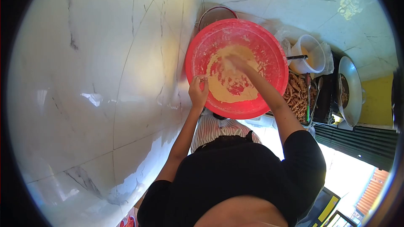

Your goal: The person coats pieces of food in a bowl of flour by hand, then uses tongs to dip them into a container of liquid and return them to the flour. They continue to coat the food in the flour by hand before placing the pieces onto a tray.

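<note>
A wide red basin (pixel 193 59) stands in front of me, dusted with pale yellow flour (pixel 223 94) that lies in a rough ring over its bottom. At the basin's left rim is my left hand (pixel 198 90), its fingers curled and pinched together by the edge; what they grip is the rim. My right hand (pixel 235 63) is down in the basin over the flour, smeared by motion, so its fingers cannot be made out.
Right of the basin are a tray of brown fried strips (pixel 296 96) with tongs (pixel 315 94), a white plastic tub (pixel 322 59) with a black handle across it, and a large metal wok (pixel 357 94). Tiled walls (pixel 92 59) rise at the left and back.
</note>
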### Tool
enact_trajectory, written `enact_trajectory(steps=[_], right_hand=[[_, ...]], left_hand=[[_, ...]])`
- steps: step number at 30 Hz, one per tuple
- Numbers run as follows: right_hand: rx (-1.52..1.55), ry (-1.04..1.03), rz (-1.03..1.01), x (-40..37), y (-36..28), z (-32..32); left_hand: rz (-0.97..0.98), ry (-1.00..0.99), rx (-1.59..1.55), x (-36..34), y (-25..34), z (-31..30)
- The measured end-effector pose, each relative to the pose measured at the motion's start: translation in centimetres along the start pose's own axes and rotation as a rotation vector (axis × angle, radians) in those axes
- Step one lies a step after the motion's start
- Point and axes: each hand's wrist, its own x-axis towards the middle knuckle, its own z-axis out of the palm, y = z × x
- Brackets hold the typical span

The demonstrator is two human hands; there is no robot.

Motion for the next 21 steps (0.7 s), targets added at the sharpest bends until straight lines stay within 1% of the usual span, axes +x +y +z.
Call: enact_trajectory(steps=[1,2,4,5,7,8,10,11,13,14,16,17,19,20,21], right_hand=[[-0.022,0.132,-0.085,1.7,0.9,-0.6],[-0.020,0.129,-0.085,3.8,2.0,-1.4],[-0.345,0.305,-0.302,7.8,4.7,-2.4],[-0.344,0.301,-0.300,8.9,5.7,-1.9],[-0.768,0.562,-0.312,10.3,6.6,-0.8],[-0.768,0.560,-0.309,10.4,7.0,0.0],[-0.761,0.594,-0.219,9.8,7.3,2.7],[-0.760,0.591,-0.218,9.7,7.4,3.5],[-0.655,0.414,-0.355,8.9,7.1,5.2],[-0.655,0.411,-0.348,7.6,6.8,5.9],[-0.717,-0.013,-0.341,1.9,3.3,7.2],[-0.716,-0.015,-0.337,0.3,4.2,7.7],[-0.825,-0.019,-0.721,-2.4,6.2,7.8],[-0.826,-0.021,-0.722,-3.0,6.8,7.3],[-0.966,-0.123,-0.736,-3.7,7.4,6.4]], left_hand=[[-0.006,-0.005,-0.009,0.0,0.0,0.0],[-0.013,-0.010,-0.017,0.0,0.0,0.0],[-0.022,-0.009,-0.019,0.1,0.0,0.0],[-0.030,-0.008,-0.025,0.0,0.0,0.0],[-0.030,-0.010,-0.014,0.1,0.1,0.0],[-0.026,-0.013,-0.004,0.1,0.1,0.0],[-0.023,-0.010,-0.020,0.1,-0.1,0.1],[-0.017,-0.005,-0.036,0.0,-0.3,0.1],[-0.032,-0.012,-0.026,0.0,-0.2,0.1],[-0.044,-0.019,-0.019,0.0,-0.1,0.1],[-0.052,-0.024,-0.033,0.0,0.0,0.1],[-0.053,-0.024,-0.043,0.0,0.0,0.0],[-0.034,-0.019,-0.046,0.1,0.0,0.0],[-0.012,-0.012,-0.049,0.1,0.0,0.0],[-0.013,-0.011,-0.049,0.1,0.0,0.0]])
